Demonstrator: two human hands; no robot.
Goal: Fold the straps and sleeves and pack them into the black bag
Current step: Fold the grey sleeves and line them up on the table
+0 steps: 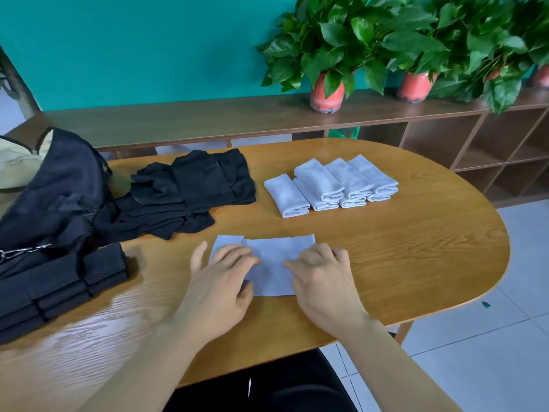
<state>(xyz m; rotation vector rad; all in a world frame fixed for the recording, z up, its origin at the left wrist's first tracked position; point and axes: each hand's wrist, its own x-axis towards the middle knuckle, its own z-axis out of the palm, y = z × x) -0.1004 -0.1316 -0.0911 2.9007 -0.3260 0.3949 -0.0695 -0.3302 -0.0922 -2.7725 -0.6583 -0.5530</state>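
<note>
The pale sleeve point(273, 257) is lying flat on the counter point(401, 248) to the right of the black bag point(56, 185), and folding it neatly is probably calling for matched edges, the left hand point(222, 275) pressing it with spread, nearly straight fingers, the right hand point(323, 278) resting bent fingers on it, grip unclear.

- flat sleeve point(273, 275) before me: pale grey-blue, plain;
- folded sleeves point(329, 182): same pale grey-blue;
- bag point(59, 179), loose pile point(193, 185), straps point(104, 266): black; straps dotted with tiny holes;
- table point(401, 248): honey wood grain;
- wall point(148, 40): teal
</note>
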